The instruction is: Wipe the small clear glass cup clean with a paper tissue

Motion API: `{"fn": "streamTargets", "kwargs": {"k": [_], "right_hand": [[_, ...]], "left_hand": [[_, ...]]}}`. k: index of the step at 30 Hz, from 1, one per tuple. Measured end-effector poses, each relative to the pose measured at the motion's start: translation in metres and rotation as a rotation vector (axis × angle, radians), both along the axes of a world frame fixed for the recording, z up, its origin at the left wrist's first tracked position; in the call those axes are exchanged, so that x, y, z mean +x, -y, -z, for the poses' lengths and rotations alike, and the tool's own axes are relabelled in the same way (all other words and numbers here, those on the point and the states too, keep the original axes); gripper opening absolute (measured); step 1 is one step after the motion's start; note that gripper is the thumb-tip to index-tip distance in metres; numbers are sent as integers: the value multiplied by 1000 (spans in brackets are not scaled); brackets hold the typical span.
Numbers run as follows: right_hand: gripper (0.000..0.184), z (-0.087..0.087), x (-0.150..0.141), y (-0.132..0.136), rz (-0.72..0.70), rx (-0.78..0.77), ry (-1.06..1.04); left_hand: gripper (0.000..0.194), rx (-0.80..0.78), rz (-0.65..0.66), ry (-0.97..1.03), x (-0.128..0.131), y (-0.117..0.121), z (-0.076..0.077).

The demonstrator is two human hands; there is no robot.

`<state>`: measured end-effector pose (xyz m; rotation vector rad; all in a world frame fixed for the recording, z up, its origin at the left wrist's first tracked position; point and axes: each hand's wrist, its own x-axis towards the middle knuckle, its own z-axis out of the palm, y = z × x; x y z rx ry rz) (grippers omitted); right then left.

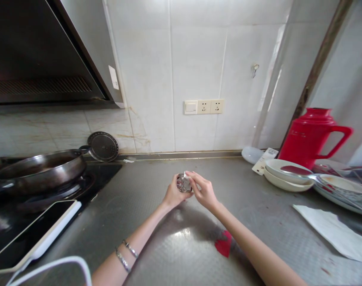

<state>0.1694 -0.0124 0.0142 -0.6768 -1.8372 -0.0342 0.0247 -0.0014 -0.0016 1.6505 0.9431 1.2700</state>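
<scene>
Above the middle of the metal counter, my left hand is wrapped around a small round shiny thing. It looks silvery and dark, like crumpled foil or patterned glass; I cannot make out its kind. From the other side, my right hand is closed with thumb and fingertips at its upper right edge, where a small whitish bit shows between them. Part of the round thing is hidden by my fingers. Below my hands lies a torn red scrap, beside my right forearm.
On the left, a pan sits on the stove, with a phone and white cable in front. A red thermos, stacked bowls, plates and a paper towel occupy the right. A tiled wall closes the back.
</scene>
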Motion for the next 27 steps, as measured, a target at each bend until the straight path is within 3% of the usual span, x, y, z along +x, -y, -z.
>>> {"fn": "streamTargets", "kwargs": {"k": [9,13,18,23,27], "right_hand": [[35,-2,-3,11,-91,132,189],[33,-6,-5,10,-77,52,65],[29,-5,-4,6,1,-32,-80],[35,0,-1,5,-26,96,68],[37,-3,-2,10,-67,180,206]], "left_hand": [[56,-7,-38,-24,1,2,-1],[62,15,9,-11,4,7,-4],[59,-111,29,99,5,13,-14],[56,-186,16,132,0,10,-18],[58,-143,-35,81,-5,4,-14]]}}
